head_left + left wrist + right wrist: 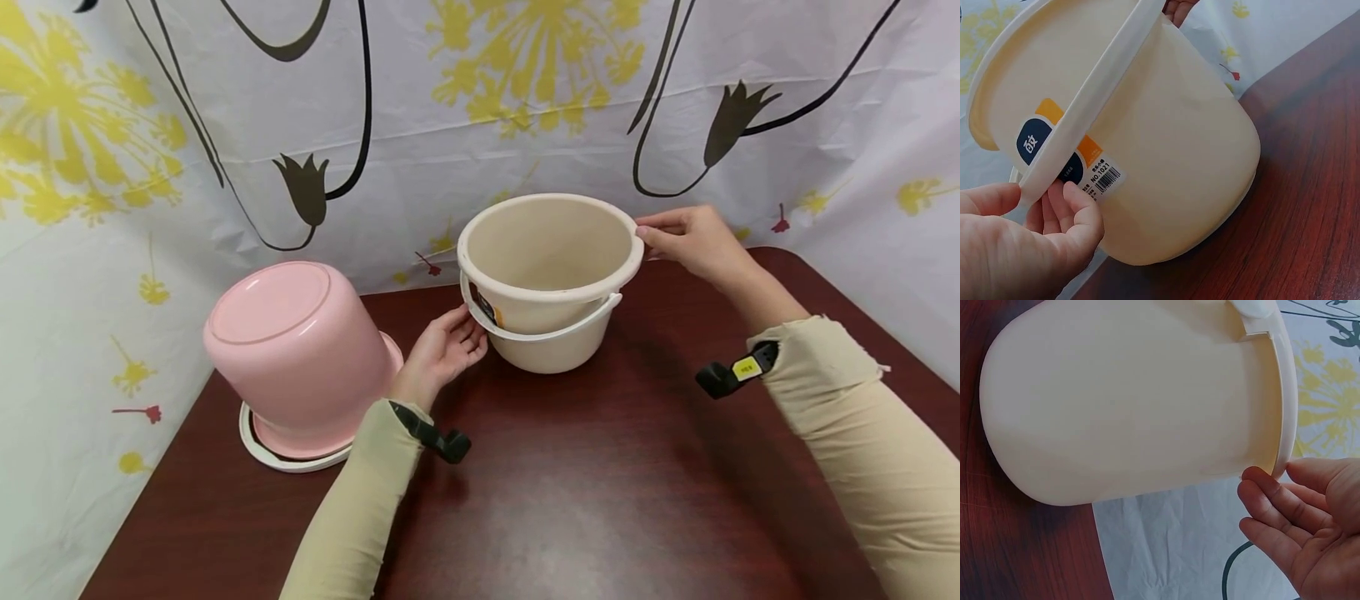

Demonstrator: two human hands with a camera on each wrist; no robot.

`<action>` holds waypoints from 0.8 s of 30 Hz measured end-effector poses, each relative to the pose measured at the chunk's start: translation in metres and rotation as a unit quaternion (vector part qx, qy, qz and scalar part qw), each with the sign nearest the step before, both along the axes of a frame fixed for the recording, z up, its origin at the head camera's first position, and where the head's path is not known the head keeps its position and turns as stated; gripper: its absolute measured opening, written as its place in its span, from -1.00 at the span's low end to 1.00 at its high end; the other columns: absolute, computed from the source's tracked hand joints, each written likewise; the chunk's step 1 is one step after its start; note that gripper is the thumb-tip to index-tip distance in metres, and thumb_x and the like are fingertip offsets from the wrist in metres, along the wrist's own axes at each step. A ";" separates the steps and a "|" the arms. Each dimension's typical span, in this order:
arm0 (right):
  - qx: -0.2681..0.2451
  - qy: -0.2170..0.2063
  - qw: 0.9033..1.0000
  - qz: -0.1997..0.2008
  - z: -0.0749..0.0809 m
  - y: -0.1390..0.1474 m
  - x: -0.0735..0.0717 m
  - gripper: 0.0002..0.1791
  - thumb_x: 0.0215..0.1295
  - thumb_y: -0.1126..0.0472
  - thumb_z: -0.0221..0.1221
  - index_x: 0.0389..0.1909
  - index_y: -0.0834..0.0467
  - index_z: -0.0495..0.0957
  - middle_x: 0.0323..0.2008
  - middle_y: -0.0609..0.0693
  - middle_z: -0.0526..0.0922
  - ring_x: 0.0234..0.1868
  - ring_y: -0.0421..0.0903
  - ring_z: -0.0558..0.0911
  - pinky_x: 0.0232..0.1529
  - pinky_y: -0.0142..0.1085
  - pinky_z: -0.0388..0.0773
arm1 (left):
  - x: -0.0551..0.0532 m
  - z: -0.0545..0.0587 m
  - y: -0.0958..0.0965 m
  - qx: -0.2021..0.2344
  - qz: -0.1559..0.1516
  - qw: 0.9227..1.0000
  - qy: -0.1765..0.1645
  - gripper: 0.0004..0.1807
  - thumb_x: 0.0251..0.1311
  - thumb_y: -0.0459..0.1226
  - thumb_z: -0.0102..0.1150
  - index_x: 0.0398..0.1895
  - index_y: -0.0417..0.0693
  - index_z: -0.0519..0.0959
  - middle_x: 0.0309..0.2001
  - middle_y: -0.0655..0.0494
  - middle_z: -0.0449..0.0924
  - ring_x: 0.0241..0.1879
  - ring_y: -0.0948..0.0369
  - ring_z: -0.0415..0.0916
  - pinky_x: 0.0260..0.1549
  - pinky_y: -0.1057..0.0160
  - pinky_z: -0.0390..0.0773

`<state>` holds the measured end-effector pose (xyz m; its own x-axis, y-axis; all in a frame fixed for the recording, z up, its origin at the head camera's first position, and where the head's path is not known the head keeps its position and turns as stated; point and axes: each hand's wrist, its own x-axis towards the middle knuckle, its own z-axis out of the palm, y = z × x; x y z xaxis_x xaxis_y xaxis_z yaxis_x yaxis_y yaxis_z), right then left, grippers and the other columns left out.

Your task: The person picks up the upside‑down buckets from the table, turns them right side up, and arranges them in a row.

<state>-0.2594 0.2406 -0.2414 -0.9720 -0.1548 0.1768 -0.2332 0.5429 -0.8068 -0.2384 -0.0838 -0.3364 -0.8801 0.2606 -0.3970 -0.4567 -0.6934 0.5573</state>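
Observation:
A cream plastic bucket (pixel 551 350) stands upright on the dark red-brown table, its open mouth facing up. Its pale handle (pixel 558 333) hangs down across the front, over a label (pixel 1094 162) in navy, orange and white with a barcode. At the bucket's left side my left hand (pixel 450 350) pinches the handle, with fingers on both sides of it in the left wrist view. My right hand (pixel 697 242) grips the rim at the far right between thumb and fingers, as the right wrist view also shows.
To the left, a pink bucket (pixel 300 358) sits upside down, over a white ring-shaped rim (pixel 258 450) on the table (pixel 585 492). Behind the table hangs a white sheet (pixel 420 125) with yellow and dark flower prints.

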 end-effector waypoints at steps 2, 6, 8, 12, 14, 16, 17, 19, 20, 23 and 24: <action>-0.006 0.000 1.000 0.001 0.000 0.001 0.000 -0.52 0.32 0.14 0.11 0.09 0.44 0.43 -0.19 0.03 0.64 -0.43 -0.41 0.60 -0.39 -0.51 0.53 | -0.001 0.000 0.000 -0.002 0.000 1.000 -0.004 -0.86 0.35 -0.26 -0.06 -0.35 -0.06 0.47 -0.33 0.11 0.48 -0.30 0.22 0.41 -0.31 0.28 0.42; -0.023 0.001 1.000 0.005 -0.002 0.001 -0.002 -0.50 0.31 0.14 0.12 0.09 0.46 0.42 -0.27 -0.09 0.64 -0.43 -0.39 0.60 -0.39 -0.50 0.54 | -0.002 -0.001 0.000 -0.006 -0.003 1.000 -0.005 -0.86 0.35 -0.26 -0.07 -0.34 -0.05 0.47 -0.34 0.11 0.48 -0.31 0.22 0.42 -0.32 0.28 0.42; -0.029 0.004 1.000 0.007 -0.003 0.001 -0.002 -0.49 0.30 0.13 0.13 0.09 0.46 0.42 -0.30 -0.13 0.64 -0.43 -0.38 0.61 -0.39 -0.50 0.54 | -0.002 -0.001 0.000 -0.010 -0.004 1.000 -0.004 -0.85 0.35 -0.26 -0.06 -0.36 -0.04 0.49 -0.35 0.12 0.48 -0.31 0.23 0.42 -0.32 0.28 0.42; -0.029 0.019 0.999 0.003 -0.004 0.000 -0.001 -0.50 0.29 0.11 0.14 0.06 0.45 0.45 -0.35 -0.21 0.64 -0.43 -0.34 0.62 -0.39 -0.50 0.54 | -0.001 -0.001 -0.002 -0.024 -0.007 1.000 0.000 -0.86 0.34 -0.26 -0.04 -0.36 -0.03 0.49 -0.35 0.13 0.47 -0.30 0.23 0.41 -0.32 0.27 0.42; -0.034 0.024 0.999 0.001 -0.005 0.001 0.000 -0.51 0.28 0.11 0.15 0.05 0.44 0.46 -0.39 -0.25 0.64 -0.44 -0.32 0.63 -0.39 -0.49 0.54 | 0.000 -0.001 -0.003 -0.033 -0.010 0.999 0.001 -0.89 0.32 -0.26 -0.04 -0.32 -0.04 0.48 -0.32 0.12 0.45 -0.26 0.23 0.39 -0.32 0.26 0.43; -0.043 0.029 0.999 -0.001 -0.006 0.002 0.001 -0.52 0.28 0.12 0.15 0.04 0.45 0.47 -0.44 -0.28 0.64 -0.46 -0.30 0.63 -0.40 -0.47 0.55 | 0.002 0.000 -0.004 -0.041 -0.012 0.999 0.002 -0.92 0.32 -0.27 -0.05 -0.28 -0.05 0.45 -0.26 0.12 0.43 -0.19 0.23 0.36 -0.32 0.25 0.43; -0.050 0.031 0.998 -0.001 -0.006 0.003 0.002 -0.52 0.28 0.13 0.16 0.03 0.45 0.47 -0.45 -0.27 0.64 -0.47 -0.30 0.63 -0.41 -0.47 0.55 | 0.002 0.000 -0.004 -0.046 -0.013 0.999 0.002 -0.92 0.31 -0.27 -0.06 -0.26 -0.06 0.44 -0.23 0.11 0.41 -0.14 0.22 0.35 -0.32 0.25 0.43; -0.056 0.031 0.998 0.000 -0.007 0.006 0.003 -0.53 0.28 0.15 0.15 0.02 0.47 0.46 -0.48 -0.25 0.65 -0.48 -0.29 0.63 -0.43 -0.46 0.55 | 0.004 0.000 -0.006 -0.053 -0.015 0.998 0.002 -0.92 0.31 -0.28 -0.07 -0.22 -0.07 0.41 -0.14 0.09 0.38 -0.08 0.21 0.32 -0.32 0.24 0.43; -0.057 0.031 0.998 -0.001 -0.007 0.007 0.003 -0.54 0.28 0.16 0.15 0.02 0.47 0.46 -0.49 -0.24 0.65 -0.49 -0.29 0.64 -0.43 -0.46 0.56 | 0.004 0.000 -0.007 -0.057 -0.013 0.998 0.001 -0.91 0.30 -0.28 -0.08 -0.21 -0.08 0.42 -0.11 0.09 0.37 -0.07 0.21 0.32 -0.32 0.24 0.43; -0.043 0.026 0.999 0.002 -0.008 0.010 0.006 -0.55 0.29 0.17 0.14 0.00 0.48 0.46 -0.52 -0.18 0.66 -0.50 -0.27 0.64 -0.44 -0.44 0.56 | 0.007 0.001 -0.010 -0.070 -0.009 0.997 -0.006 -0.89 0.30 -0.29 -0.09 -0.21 -0.09 0.43 -0.10 0.08 0.38 -0.11 0.22 0.36 -0.31 0.24 0.43; -0.034 0.024 0.999 0.003 -0.009 0.011 0.008 -0.55 0.30 0.17 0.14 0.00 0.48 0.46 -0.52 -0.16 0.67 -0.50 -0.27 0.64 -0.44 -0.43 0.56 | 0.008 0.001 -0.012 -0.074 -0.009 0.997 -0.008 -0.89 0.30 -0.29 -0.09 -0.21 -0.09 0.44 -0.11 0.07 0.39 -0.15 0.23 0.38 -0.30 0.23 0.43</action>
<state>-0.2516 0.2512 -0.2503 -0.9609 -0.1477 0.2344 -0.2769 0.4859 -0.8290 -0.2301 -0.0954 -0.3353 -0.8694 0.2129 -0.4458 -0.4771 -0.5961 0.6458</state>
